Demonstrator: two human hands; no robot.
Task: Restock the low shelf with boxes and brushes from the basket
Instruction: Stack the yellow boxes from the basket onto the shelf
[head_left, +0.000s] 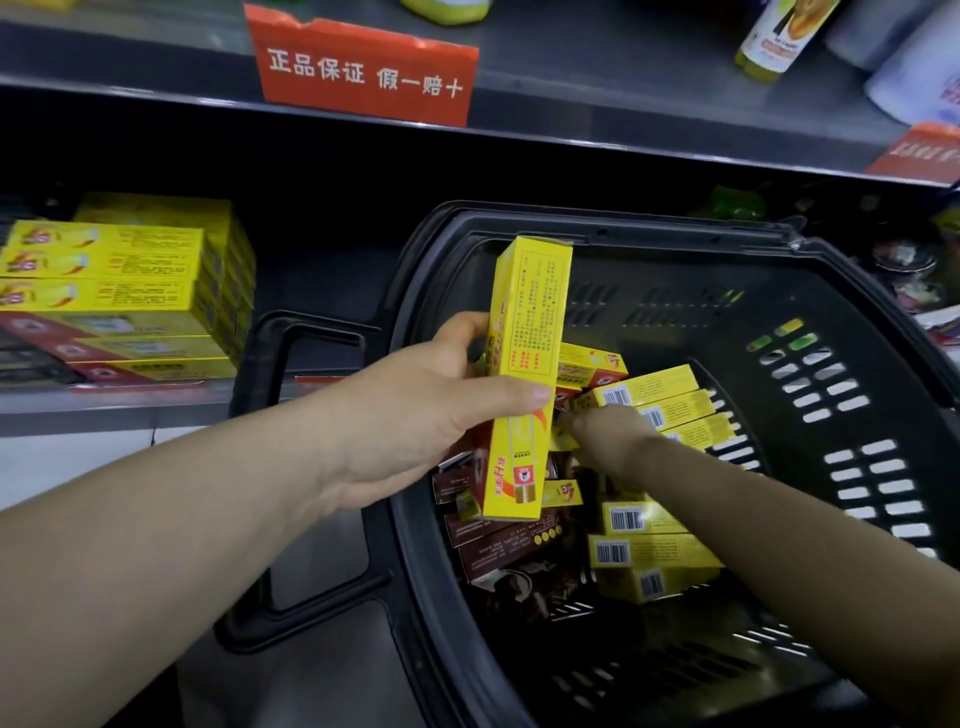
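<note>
Grips a long yellow cardboard box (524, 332) upright in the left hand (415, 415), thumb across its front, above the black slotted plastic basket (779, 249). Reaches the right hand (613, 431) down just right of the left, into the loose yellow and brown cartons (644, 551) in the basket, fingers sunk among them; cannot tell whether they hold one. Shows stacked yellow boxes (114, 291) on the low grey shelf (78, 410), well left of the left hand.
</note>
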